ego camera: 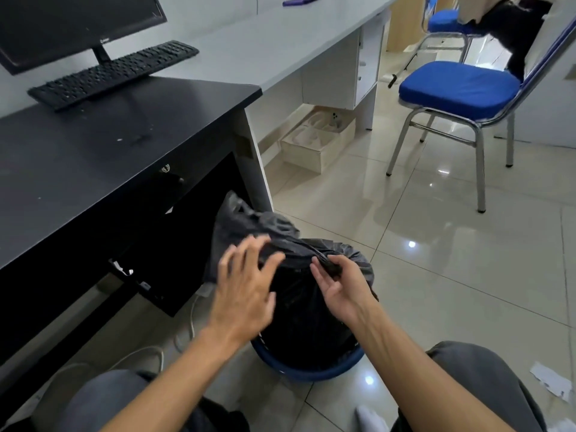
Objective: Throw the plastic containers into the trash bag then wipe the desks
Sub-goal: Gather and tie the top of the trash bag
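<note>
A black trash bag (299,307) stands in a blue bin (311,367) on the floor beside the black desk (93,157). My right hand (339,288) pinches a gathered fold of the bag's rim between thumb and fingers. With fingers spread, my left hand (246,285) hovers at the bag's left side and looks blurred. The bag's top is bunched and mostly closed. No plastic container is visible. A grey desk (265,48) runs behind the black one.
A monitor (78,23) and black keyboard (115,73) sit on the desks, a purple cloth (300,0) lies far back. A blue chair (458,88) stands on the right. A wooden box (314,141) lies under the grey desk. Paper scraps (551,385) and cables (140,353) are on the tiles.
</note>
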